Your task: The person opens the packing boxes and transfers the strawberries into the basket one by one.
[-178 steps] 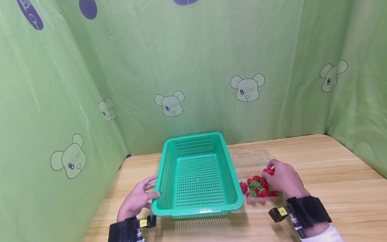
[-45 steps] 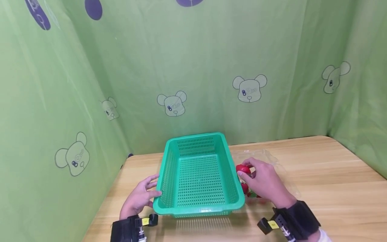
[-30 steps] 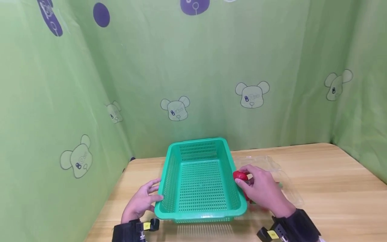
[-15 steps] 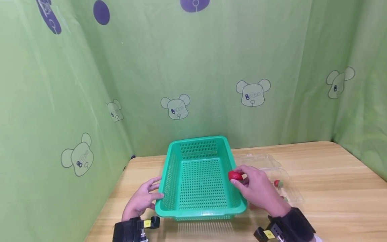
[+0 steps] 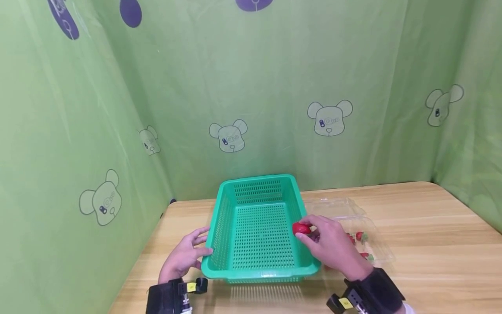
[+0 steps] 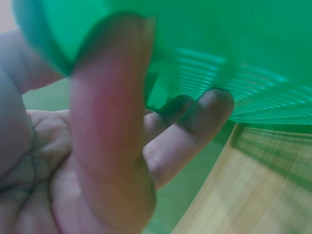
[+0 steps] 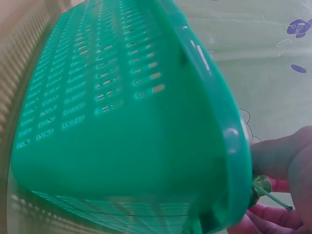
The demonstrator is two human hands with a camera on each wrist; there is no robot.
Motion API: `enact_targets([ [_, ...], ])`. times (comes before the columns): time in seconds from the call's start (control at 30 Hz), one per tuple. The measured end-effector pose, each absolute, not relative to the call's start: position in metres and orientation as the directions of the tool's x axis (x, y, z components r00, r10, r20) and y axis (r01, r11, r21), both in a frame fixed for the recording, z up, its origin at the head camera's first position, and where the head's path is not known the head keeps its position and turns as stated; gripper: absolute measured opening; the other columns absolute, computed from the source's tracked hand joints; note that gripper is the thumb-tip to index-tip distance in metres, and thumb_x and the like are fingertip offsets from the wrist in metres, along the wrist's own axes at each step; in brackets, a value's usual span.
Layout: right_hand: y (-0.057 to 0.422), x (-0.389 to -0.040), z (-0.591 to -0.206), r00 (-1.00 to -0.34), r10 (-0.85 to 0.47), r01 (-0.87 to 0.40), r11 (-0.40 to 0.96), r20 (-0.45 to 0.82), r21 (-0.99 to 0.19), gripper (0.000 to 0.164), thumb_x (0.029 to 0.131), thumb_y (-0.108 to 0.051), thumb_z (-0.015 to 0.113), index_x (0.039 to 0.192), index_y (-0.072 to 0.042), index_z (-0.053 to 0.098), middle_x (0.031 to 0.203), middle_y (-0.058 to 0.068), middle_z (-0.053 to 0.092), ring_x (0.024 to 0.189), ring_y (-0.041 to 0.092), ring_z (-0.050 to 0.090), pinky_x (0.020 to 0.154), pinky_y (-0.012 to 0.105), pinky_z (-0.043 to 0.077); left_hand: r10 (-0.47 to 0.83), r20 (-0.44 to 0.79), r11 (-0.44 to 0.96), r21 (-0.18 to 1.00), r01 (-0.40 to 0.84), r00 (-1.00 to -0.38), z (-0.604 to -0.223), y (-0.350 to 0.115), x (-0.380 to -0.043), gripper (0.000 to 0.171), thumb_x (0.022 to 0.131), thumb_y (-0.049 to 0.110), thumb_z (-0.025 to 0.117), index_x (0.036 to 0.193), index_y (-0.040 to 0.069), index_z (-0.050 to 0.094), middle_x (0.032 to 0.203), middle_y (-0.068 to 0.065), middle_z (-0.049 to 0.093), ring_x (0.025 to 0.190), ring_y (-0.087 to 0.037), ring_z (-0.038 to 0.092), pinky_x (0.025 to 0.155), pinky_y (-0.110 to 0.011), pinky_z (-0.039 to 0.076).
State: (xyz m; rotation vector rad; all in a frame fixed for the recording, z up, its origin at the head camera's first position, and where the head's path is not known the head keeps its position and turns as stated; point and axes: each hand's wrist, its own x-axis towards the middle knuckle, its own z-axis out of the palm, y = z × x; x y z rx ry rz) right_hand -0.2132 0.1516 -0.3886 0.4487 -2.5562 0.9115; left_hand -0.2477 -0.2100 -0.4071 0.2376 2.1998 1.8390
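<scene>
A green perforated plastic basket point(image 5: 260, 235) stands on the wooden table, with nothing lying in it. At its near left corner my left hand point(image 5: 184, 257) grips the rim, the thumb point(image 6: 114, 122) on the rim and other fingers against the outer wall. My right hand point(image 5: 331, 242) pinches a red strawberry point(image 5: 300, 228) between thumb and fingers, just inside the basket's right rim. In the right wrist view the strawberry's green leafy cap point(image 7: 262, 187) and stem show beyond the rim; its red body is mostly hidden there.
Right of the basket lies a hinged clear plastic box point(image 5: 382, 248), its lid point(image 5: 333, 207) folded back. A few strawberries point(image 5: 361, 236) show in it; others are hidden behind the right hand. A green curtain point(image 5: 266, 87) hangs behind the table point(image 5: 423, 226).
My right hand has carried the strawberry left from over the clear box, across the basket's right rim. Strawberries at the box's right side have come into view. The left hand keeps its hold.
</scene>
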Motion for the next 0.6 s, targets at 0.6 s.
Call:
enact_targets([
  [0.6, 0.1432, -0.2141, -0.3938, -0.859, -0.209, -0.452, 0.738, 0.468, -0.501, 0.03, 0.08, -0.022, 0.076, 0.106, -0.011, 0.065, 0.086, 0.0, 0.063, 0.068, 0.01, 0.051, 0.057, 0.024, 0.052, 0.31, -0.095, 0.183, 0.982, -0.039, -0.946, -0.4072, -0.2103, -0.2487, 0.071, 0.084, -0.005, 0.059, 0.145, -0.001, 0.025, 0.139, -0.039, 0.035, 0.088, -0.034, 0.066, 0.057, -0.036, 0.062],
])
